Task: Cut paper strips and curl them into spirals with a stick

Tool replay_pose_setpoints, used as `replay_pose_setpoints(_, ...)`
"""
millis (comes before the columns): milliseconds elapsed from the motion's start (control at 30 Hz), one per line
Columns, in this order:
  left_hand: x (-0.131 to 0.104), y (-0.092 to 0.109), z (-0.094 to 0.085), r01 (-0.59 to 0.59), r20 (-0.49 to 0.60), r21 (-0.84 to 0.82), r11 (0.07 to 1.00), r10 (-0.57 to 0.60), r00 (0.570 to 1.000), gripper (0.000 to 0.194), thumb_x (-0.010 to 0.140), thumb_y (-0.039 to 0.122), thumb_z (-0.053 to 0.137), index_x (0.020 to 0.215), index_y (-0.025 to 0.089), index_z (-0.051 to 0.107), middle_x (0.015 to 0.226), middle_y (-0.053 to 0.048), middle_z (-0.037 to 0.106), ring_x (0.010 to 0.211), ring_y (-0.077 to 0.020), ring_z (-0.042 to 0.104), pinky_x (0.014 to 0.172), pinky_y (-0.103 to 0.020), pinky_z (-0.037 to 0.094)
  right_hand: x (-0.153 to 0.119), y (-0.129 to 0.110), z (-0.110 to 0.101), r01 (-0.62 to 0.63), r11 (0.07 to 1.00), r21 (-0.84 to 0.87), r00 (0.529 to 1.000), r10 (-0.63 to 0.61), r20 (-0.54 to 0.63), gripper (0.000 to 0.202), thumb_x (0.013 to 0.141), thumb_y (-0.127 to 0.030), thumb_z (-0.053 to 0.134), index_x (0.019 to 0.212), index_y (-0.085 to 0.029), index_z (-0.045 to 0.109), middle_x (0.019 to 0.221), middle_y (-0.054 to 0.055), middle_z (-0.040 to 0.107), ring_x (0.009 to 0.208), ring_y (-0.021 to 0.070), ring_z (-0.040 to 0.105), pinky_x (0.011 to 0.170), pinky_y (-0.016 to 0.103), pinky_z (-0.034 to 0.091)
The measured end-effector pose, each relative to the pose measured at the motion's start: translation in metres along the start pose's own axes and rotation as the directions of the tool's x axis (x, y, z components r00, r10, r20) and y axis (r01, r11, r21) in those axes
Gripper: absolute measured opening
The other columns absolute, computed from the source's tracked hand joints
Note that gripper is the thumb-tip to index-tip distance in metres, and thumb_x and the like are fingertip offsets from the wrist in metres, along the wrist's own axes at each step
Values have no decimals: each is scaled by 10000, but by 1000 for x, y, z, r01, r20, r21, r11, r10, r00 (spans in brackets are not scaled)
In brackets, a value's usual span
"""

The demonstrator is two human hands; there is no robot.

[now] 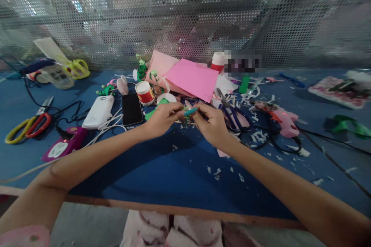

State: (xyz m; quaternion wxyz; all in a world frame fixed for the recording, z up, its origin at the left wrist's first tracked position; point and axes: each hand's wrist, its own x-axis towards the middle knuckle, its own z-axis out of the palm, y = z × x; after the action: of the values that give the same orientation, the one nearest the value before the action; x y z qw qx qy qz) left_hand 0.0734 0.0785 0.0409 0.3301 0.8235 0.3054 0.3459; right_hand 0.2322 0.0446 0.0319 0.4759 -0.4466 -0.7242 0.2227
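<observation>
Over the middle of the blue table, my left hand point(164, 119) and my right hand point(211, 122) come together, fingers pinched. Between their fingertips is a small teal strip point(190, 112), held at both ends. Part of it is covered by the fingers. Just behind my left hand lies green paper point(156, 109). A red and white paper cup point(145, 93) stands to the left of that, and pink paper sheets point(193, 78) lie behind both hands. Dark-handled scissors point(235, 115) rest right beside my right hand.
On the left are a black phone point(132, 109), a white power bank point(99, 112), a purple power strip point(64, 143), cables and red-yellow scissors point(29, 127). A pink glue gun point(285, 121), its cord and paper scraps lie right. A perforated metal screen point(185, 19) stands behind.
</observation>
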Motion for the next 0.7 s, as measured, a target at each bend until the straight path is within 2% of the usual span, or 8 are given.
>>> replay_pose_setpoints(100,-1,1,3,72,18,-159,985,-70,997,187,808,245,489,664,125,486,598,14,514,572,-69,500,545,-184,403,-1,1,3,-20,1000,22,1000,20,-21,212,816,-256,449,619,-177,456,481,-51,374,434,73,334,451,231,247)
replay_pose_setpoints(233,-1,0,6,77,-22,-299,951,-87,996,120,777,235,541,748,126,498,633,19,509,514,-50,490,485,-168,415,-1,0,4,-15,1000,26,1000,16,-22,229,815,-246,446,596,-183,418,490,-52,353,447,75,330,457,233,250)
replay_pose_setpoints(333,-1,-1,7,116,-1,-298,947,-122,993,126,789,252,533,833,138,504,626,23,531,459,-39,465,413,-148,375,-1,-1,3,4,998,56,1000,-3,-17,233,829,-259,439,608,-186,425,507,-46,364,466,80,346,468,234,266)
replay_pose_setpoints(433,-1,-2,7,193,110,-243,951,-170,979,199,824,308,477,753,127,519,546,27,535,398,-35,427,378,-152,323,-1,-3,2,49,997,58,999,-48,-9,240,835,-266,439,609,-188,428,520,-42,377,477,83,363,479,234,278)
replay_pose_setpoints(533,0,-2,7,244,186,-270,932,-198,962,279,837,332,450,673,116,519,477,32,500,385,-35,405,388,-162,302,-2,-6,1,71,997,28,997,-71,3,235,829,-246,446,602,-189,432,525,-36,408,480,86,387,486,233,289)
replay_pose_setpoints(700,2,-2,7,185,108,-372,910,-156,982,180,782,284,544,719,116,533,569,11,562,483,-44,465,450,-165,342,-2,-11,1,7,1000,16,1000,-7,1,241,832,-243,449,603,-183,493,490,-33,465,439,82,389,469,232,290)
